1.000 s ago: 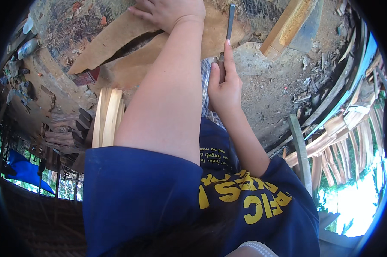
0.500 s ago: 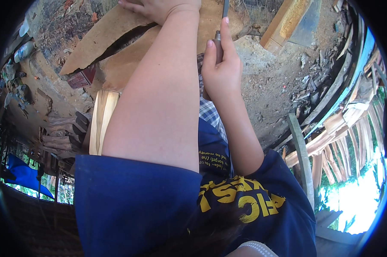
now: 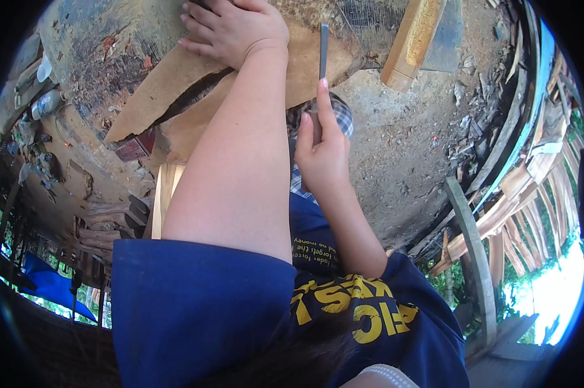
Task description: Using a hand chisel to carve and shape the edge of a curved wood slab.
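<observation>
Stretched forward, my left hand [image 3: 237,29] lies with spread fingers on a flat brown piece [image 3: 159,90] that looks like wood. A dark, jagged-edged gap [image 3: 192,100] runs along this piece, and my left forearm covers part of it. My right hand [image 3: 325,145] is wrapped round the handle of a chisel [image 3: 323,52], its index finger laid along the shank. The narrow, flat metal blade points away from me, over the right part of the brown piece. What the left fingertips touch at the top edge is partly cut off.
A carved wooden block [image 3: 411,45] stands at the far right, beside a grey-blue slab [image 3: 444,39]. Under my left arm shows a pale wood piece [image 3: 166,187]. Wood scraps [image 3: 463,129] litter the ground at right; bottles [image 3: 46,103] lie at left.
The view has shifted, and more of my left hand shows, fingers spread. My right hand and the chisel sit lower and slightly further left in the picture, the grip unchanged.
</observation>
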A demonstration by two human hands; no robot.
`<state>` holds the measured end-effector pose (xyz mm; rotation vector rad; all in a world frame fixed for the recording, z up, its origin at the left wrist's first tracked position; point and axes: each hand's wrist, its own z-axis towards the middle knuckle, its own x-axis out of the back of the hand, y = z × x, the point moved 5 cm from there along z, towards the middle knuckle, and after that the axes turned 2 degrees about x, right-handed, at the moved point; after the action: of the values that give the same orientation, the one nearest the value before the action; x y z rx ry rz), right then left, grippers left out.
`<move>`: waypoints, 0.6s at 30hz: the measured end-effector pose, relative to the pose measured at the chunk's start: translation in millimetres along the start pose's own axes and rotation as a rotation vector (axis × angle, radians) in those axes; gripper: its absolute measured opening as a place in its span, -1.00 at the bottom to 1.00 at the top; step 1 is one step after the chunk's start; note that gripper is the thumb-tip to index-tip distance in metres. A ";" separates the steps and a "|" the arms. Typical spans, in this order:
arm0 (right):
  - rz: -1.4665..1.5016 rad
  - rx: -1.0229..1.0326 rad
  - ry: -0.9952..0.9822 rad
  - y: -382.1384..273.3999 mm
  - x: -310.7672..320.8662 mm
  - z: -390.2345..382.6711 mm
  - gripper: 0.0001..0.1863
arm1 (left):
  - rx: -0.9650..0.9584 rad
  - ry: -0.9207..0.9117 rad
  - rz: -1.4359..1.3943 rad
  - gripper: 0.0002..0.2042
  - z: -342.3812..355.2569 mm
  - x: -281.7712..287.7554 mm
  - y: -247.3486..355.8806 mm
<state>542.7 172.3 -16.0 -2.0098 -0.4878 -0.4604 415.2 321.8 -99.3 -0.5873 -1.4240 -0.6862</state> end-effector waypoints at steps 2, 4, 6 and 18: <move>0.011 -0.073 -0.023 -10.5 6.3 17.8 -0.32 | 0.031 -0.057 0.020 -0.40 -0.7 0.8 -0.5; 0.023 -0.143 -0.049 -6.0 4.5 20.7 -0.32 | 0.027 -0.032 0.010 -0.40 -1.1 0.1 0.2; 0.032 -0.046 0.047 1.6 1.7 14.4 -0.34 | 0.015 -0.010 -0.004 -0.40 -2.4 0.5 1.3; 0.098 -0.097 0.061 21.6 17.3 21.9 -0.43 | 0.029 -0.041 0.008 -0.40 -1.8 9.9 2.6</move>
<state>571.1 184.7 -32.8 -2.0953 -0.3336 -0.4915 418.6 321.5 -89.5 -0.5874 -1.4669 -0.6489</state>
